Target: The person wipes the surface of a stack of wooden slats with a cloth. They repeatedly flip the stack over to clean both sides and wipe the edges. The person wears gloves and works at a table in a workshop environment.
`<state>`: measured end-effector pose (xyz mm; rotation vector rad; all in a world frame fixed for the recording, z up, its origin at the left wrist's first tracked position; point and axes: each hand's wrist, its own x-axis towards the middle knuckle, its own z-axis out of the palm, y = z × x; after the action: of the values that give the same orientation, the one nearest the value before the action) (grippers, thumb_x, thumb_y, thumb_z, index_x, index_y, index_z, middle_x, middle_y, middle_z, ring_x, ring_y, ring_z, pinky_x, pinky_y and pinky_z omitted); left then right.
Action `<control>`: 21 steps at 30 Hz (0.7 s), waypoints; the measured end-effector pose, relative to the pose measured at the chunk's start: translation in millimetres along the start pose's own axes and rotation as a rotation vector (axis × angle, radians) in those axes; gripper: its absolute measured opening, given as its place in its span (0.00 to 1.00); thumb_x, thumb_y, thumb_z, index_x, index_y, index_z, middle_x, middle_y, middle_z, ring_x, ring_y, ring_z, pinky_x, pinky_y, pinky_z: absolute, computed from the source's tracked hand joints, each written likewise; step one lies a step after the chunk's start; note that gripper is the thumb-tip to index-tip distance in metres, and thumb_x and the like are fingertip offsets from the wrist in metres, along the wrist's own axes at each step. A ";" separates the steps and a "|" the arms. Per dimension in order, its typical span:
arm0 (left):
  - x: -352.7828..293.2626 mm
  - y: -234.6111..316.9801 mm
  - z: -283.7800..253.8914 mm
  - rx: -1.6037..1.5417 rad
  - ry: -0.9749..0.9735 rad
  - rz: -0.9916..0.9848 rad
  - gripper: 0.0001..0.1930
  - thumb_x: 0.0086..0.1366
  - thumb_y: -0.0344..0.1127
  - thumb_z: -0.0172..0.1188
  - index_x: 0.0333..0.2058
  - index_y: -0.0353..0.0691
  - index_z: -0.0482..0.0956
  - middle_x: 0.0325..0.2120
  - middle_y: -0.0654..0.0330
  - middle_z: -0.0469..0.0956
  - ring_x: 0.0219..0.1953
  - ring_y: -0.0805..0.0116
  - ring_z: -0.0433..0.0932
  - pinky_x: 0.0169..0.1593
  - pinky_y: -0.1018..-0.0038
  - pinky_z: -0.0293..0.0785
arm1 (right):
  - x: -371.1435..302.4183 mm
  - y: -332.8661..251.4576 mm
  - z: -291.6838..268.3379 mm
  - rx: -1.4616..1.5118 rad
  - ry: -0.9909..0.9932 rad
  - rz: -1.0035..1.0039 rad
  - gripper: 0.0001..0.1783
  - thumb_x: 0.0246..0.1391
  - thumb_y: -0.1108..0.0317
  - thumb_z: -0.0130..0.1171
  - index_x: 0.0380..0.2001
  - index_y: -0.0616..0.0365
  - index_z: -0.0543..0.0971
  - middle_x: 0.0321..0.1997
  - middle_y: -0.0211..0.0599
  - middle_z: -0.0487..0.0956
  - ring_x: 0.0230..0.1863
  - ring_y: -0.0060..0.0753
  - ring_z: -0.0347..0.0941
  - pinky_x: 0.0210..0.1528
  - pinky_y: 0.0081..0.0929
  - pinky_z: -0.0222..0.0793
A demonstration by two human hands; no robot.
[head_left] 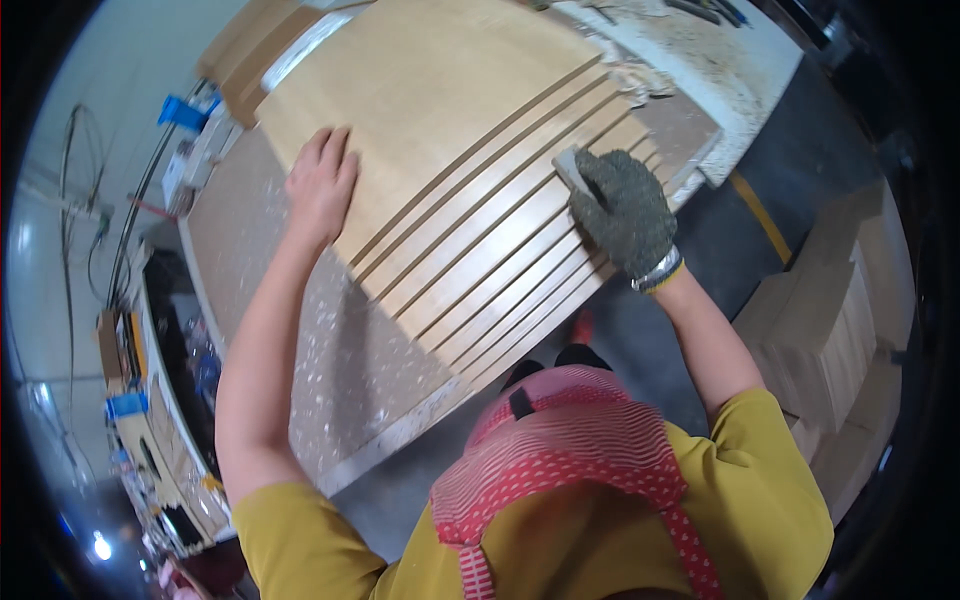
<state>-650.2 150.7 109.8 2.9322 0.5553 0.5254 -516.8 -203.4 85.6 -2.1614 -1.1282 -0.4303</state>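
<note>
The pale wooden boards [430, 120] lie overlapped in steps on the table [335, 390], their near side reaching its edge. They look stiff and flat, probably smooth enough to slide on one another, with thin edges likely to chip; both ends together would be the steadiest hold. The bare left hand [323, 190] lies flat, fingers extended, at their left edge; the gloved right hand [628, 215] grips a small block [571, 168]. Table surface shows leftward, giving room.

Texts, labels: none readable | brands: none readable | numbers, signs: none readable | view: 12 o'clock round to 12 o'clock
</note>
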 end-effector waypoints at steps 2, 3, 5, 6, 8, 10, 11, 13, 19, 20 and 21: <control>2.3 0.2 4.1 -0.013 0.025 0.005 0.24 0.67 0.49 0.46 0.58 0.49 0.68 0.59 0.54 0.66 0.62 0.56 0.62 0.62 0.57 0.57 | -10.1 -44.9 12.9 0.033 -0.002 -0.119 0.22 0.47 0.63 0.60 0.45 0.63 0.78 0.30 0.44 0.75 0.32 0.47 0.72 0.35 0.42 0.68; 2.0 0.6 3.1 -0.020 0.039 0.000 0.24 0.67 0.50 0.46 0.58 0.49 0.69 0.59 0.55 0.66 0.62 0.56 0.63 0.63 0.57 0.57 | -15.0 -68.6 19.2 0.066 -0.093 -0.133 0.21 0.47 0.63 0.60 0.44 0.64 0.78 0.29 0.43 0.75 0.31 0.44 0.72 0.33 0.40 0.67; 1.9 4.1 2.9 -0.014 0.044 -0.019 0.24 0.66 0.51 0.46 0.58 0.50 0.69 0.59 0.55 0.66 0.62 0.56 0.63 0.63 0.57 0.56 | -23.7 -115.9 36.2 0.040 -0.116 -0.234 0.15 0.53 0.62 0.54 0.39 0.61 0.78 0.26 0.39 0.75 0.27 0.37 0.72 0.27 0.38 0.66; 3.6 6.0 3.6 -0.024 0.047 -0.019 0.24 0.66 0.51 0.46 0.58 0.50 0.69 0.59 0.55 0.66 0.62 0.56 0.63 0.63 0.57 0.56 | -33.6 -131.5 52.0 0.067 -0.053 -0.321 0.14 0.54 0.62 0.53 0.38 0.60 0.77 0.24 0.37 0.75 0.26 0.36 0.73 0.25 0.37 0.65; 3.3 4.7 4.1 -0.040 0.031 -0.017 0.25 0.66 0.53 0.45 0.59 0.51 0.69 0.59 0.56 0.66 0.62 0.57 0.63 0.64 0.57 0.55 | -42.3 -166.2 55.8 0.196 -0.242 -0.337 0.21 0.49 0.61 0.62 0.45 0.60 0.77 0.32 0.42 0.78 0.31 0.42 0.75 0.35 0.38 0.70; 6.1 6.4 5.3 -0.043 0.023 -0.015 0.25 0.66 0.53 0.45 0.59 0.51 0.69 0.59 0.56 0.66 0.62 0.57 0.62 0.64 0.56 0.55 | -48.4 -177.8 59.2 0.301 -0.272 -0.412 0.22 0.48 0.58 0.62 0.46 0.58 0.78 0.32 0.41 0.78 0.32 0.40 0.76 0.35 0.36 0.71; 7.2 7.6 7.0 -0.042 0.020 -0.022 0.25 0.66 0.53 0.45 0.59 0.51 0.69 0.60 0.56 0.66 0.63 0.57 0.62 0.64 0.56 0.54 | -47.7 -178.6 49.8 0.285 -0.196 -0.404 0.21 0.49 0.59 0.63 0.45 0.57 0.78 0.33 0.39 0.78 0.35 0.38 0.76 0.37 0.34 0.71; 5.4 2.7 8.5 -0.043 0.040 -0.019 0.25 0.66 0.52 0.45 0.59 0.51 0.69 0.60 0.57 0.66 0.63 0.58 0.62 0.64 0.56 0.54 | -33.7 -154.0 36.9 0.226 -0.103 -0.468 0.19 0.51 0.61 0.62 0.44 0.58 0.79 0.35 0.38 0.79 0.36 0.38 0.76 0.38 0.33 0.71; 0.1 -6.5 4.7 0.010 0.017 -0.020 0.24 0.67 0.50 0.46 0.60 0.51 0.67 0.60 0.55 0.64 0.63 0.55 0.61 0.63 0.56 0.54 | 17.3 -1.8 -30.6 0.232 -0.028 0.184 0.21 0.53 0.58 0.62 0.45 0.62 0.78 0.41 0.48 0.78 0.42 0.46 0.76 0.45 0.33 0.71; 4.9 -4.2 4.9 -0.003 -0.002 -0.013 0.24 0.67 0.49 0.45 0.60 0.51 0.67 0.61 0.55 0.64 0.64 0.55 0.61 0.64 0.56 0.54 | 19.3 26.8 -34.2 0.191 0.055 0.211 0.21 0.53 0.58 0.62 0.45 0.62 0.78 0.41 0.48 0.78 0.43 0.47 0.75 0.46 0.34 0.71; 7.3 -4.8 3.8 -0.006 -0.023 -0.018 0.24 0.68 0.49 0.45 0.60 0.51 0.66 0.61 0.55 0.63 0.64 0.55 0.60 0.64 0.56 0.53 | 24.2 48.4 -37.0 0.170 0.075 0.244 0.22 0.53 0.57 0.62 0.47 0.61 0.78 0.43 0.49 0.78 0.45 0.48 0.75 0.48 0.34 0.70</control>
<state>-644.1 157.7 107.7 2.9209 0.5752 0.4904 -462.9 -234.1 106.8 -2.0821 -0.8166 -0.2921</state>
